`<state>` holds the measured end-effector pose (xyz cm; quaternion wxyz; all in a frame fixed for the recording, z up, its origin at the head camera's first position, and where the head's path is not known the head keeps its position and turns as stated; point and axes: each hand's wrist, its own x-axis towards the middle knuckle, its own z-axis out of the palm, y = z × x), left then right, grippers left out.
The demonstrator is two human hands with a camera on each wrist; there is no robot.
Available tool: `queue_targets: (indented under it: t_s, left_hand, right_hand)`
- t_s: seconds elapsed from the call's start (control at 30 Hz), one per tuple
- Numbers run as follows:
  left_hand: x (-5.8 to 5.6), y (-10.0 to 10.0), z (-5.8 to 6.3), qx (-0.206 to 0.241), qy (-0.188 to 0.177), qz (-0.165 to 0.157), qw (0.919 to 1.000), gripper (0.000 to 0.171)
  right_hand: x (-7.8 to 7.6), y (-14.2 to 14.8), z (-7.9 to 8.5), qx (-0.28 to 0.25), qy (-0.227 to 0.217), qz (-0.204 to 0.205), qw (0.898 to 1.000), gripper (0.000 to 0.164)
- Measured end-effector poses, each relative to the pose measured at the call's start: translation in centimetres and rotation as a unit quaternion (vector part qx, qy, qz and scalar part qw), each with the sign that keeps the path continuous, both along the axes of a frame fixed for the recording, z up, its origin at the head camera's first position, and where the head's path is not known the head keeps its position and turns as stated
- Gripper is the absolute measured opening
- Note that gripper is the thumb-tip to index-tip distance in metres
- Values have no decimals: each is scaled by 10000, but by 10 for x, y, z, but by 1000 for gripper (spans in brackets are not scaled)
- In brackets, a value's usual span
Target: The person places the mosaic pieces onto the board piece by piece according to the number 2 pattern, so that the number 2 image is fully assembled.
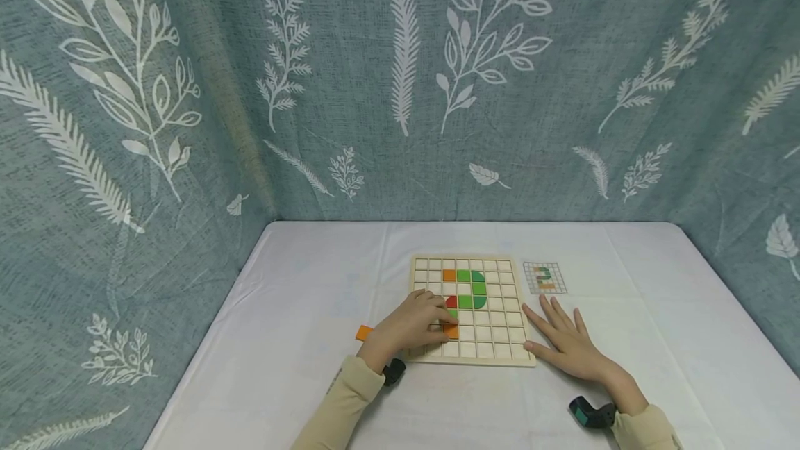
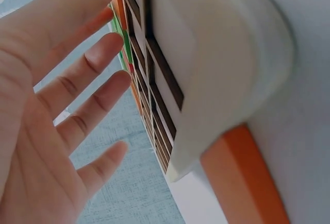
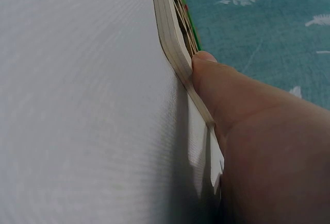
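Note:
A wooden grid board (image 1: pixel 494 351) lies on the table, with orange, green and red tiles in some cells. Over its lower left part is my left hand (image 1: pixel 409 321), its thumb and index fingertips at an orange tile (image 1: pixel 451 331). In the left wrist view the other fingers (image 2: pixel 98 100) are spread, and the thumb tip touches near that tile's edge. My right hand (image 1: pixel 571 346) lies spread beside the board's right side, thumb at its edge; the right wrist view shows that thumb (image 3: pixel 216 80) against the wooden rim. Part of the tile pattern is hidden under the left hand.
A small pattern card (image 1: pixel 545 278) with a coloured grid figure lies right of the board. Another orange tile (image 1: pixel 364 332) sits on the white tablecloth (image 1: pixel 312 276) left of the board, partly behind the left wrist. A patterned curtain (image 1: pixel 350 89) surrounds the table.

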<state>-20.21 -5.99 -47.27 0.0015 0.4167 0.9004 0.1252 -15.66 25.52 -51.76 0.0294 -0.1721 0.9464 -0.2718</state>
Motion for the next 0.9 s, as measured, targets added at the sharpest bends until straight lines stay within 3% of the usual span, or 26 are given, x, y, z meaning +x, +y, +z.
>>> queue_targets:
  t_s: [0.23,0.6,0.9]
  left_hand:
    - [-1,-6,0,-44,-199,195,9996,21]
    - [-3,-21,-3,137,-251,190,9994,25]
    - [-2,-34,-1,155,-496,543,9972,30]
  right_hand:
    - [-1,1,-1,-18,-10,2,10000,67]
    - [-2,3,-6,-54,36,16,10000,67]
    - [-2,2,-4,-34,11,0,10000,67]
